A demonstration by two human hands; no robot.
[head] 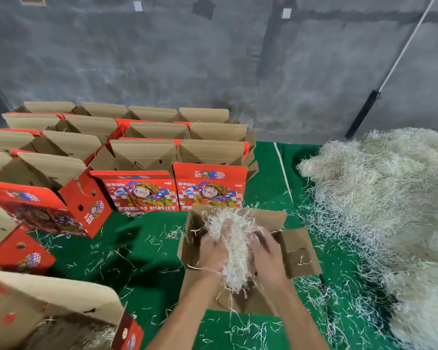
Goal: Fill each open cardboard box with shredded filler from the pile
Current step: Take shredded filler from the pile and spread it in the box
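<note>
At nine o'clock, rows of red fruit boxes [139, 190] stand open on the green floor covering [142, 251], their brown flaps raised; the two nearest the centre show a cartoon figure and the words "FRESH FRUIT" on their fronts. At seven o'clock a closer box [61, 309] lies tilted, with some shredded filler showing inside it. Loose strands are scattered over the green surface around everything.

Just below centre, at about six o'clock, sits the open cardboard box [299, 251] being worked on, all four flaps spread outward. Both bare forearms reach up into it from the bottom edge, angled toward each other. The left hand [213, 251] is at the box's left side, back of the hand up, fingers curled into a clump of shredded filler [234, 246] and gripping it. The right hand [267, 251] mirrors it on the right side, fingers bent downward and closed on the same clump. The clump is pressed between the two hands, over and partly down in the mouth of the box, its top rising above the knuckles and strands trailing over the near flap.

From three to five o'clock the large pale pile of shredded filler [384, 193] spreads along the right side, near the box but not touching it. At one o'clock a white pole [405, 49] with a black lower end leans against the grey concrete wall [187, 54].
</note>
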